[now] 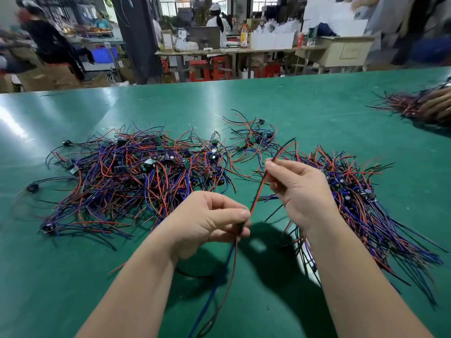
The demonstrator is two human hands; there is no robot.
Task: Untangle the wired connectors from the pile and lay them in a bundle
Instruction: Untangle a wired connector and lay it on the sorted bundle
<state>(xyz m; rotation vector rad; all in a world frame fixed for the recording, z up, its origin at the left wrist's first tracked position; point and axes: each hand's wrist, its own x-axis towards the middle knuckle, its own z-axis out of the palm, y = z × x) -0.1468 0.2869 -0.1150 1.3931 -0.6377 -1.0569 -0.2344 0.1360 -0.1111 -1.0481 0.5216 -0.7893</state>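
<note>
Hands — two, both raised above the green desk [292, 98]. The left hand [210, 220] pinches one wired connector [258, 191] at its dark middle; the right hand [300, 189] pinches its red and black leads higher up, while blue and dark leads hang below the left hand. Beyond the left hand lies one tangled pile [136, 176] of red, blue and black wires — beside the right hand, one combed bundle [361, 203].
</note>
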